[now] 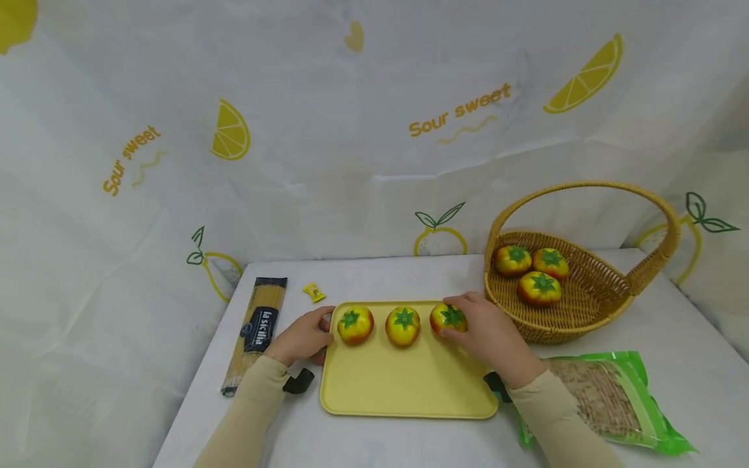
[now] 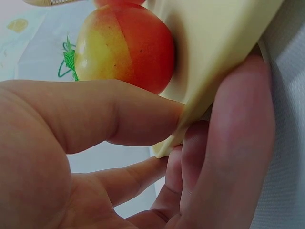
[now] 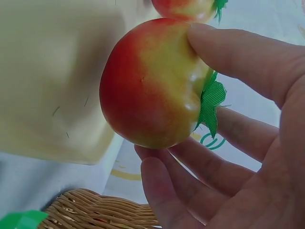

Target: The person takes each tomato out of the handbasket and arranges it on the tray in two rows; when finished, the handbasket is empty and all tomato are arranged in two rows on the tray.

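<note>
A yellow tray [image 1: 404, 383] lies on the table with a row of red-and-yellow artificial tomatoes along its far side. My left hand [image 1: 302, 338] grips the tray's left rim, thumb on top and fingers beneath, close to the left tomato [image 1: 355, 325]. The middle tomato [image 1: 402, 326] stands free of both hands. At the tray's far right corner, my right hand [image 1: 488, 335] holds another tomato [image 3: 152, 86] between thumb and fingers, its green leaf facing the palm. Whether this one touches the tray I cannot tell.
A wicker basket [image 1: 603, 309] with three more tomatoes stands at the back right. A green-edged bag [image 1: 608, 396] of brown dry food lies under the right forearm. To the left are a spaghetti packet [image 1: 257, 328] and a small yellow wrapped sweet [image 1: 313, 292].
</note>
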Tool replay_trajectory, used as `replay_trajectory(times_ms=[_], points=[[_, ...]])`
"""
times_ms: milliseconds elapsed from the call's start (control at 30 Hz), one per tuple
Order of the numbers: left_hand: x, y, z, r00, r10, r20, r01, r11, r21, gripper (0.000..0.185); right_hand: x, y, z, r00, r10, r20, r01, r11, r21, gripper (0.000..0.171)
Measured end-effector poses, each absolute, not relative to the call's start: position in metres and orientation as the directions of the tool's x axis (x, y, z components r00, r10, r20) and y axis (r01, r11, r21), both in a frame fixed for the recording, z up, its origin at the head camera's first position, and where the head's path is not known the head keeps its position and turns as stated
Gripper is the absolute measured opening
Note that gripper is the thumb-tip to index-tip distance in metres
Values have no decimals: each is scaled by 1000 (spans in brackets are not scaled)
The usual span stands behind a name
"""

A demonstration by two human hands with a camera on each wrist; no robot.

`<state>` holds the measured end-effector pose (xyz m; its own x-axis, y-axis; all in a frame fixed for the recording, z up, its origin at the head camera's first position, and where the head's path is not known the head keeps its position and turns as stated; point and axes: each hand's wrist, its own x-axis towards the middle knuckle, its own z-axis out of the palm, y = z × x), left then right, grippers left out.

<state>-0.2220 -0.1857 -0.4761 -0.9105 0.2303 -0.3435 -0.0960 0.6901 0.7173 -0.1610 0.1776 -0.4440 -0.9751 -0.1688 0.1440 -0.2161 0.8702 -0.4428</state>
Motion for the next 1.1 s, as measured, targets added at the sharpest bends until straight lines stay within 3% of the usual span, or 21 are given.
replay_trajectory(times_ms=[1100], points=[[-224, -187, -479, -909, 229, -349, -91, 707, 701, 68, -161, 176, -447, -981, -162, 107, -193, 885, -425, 57]])
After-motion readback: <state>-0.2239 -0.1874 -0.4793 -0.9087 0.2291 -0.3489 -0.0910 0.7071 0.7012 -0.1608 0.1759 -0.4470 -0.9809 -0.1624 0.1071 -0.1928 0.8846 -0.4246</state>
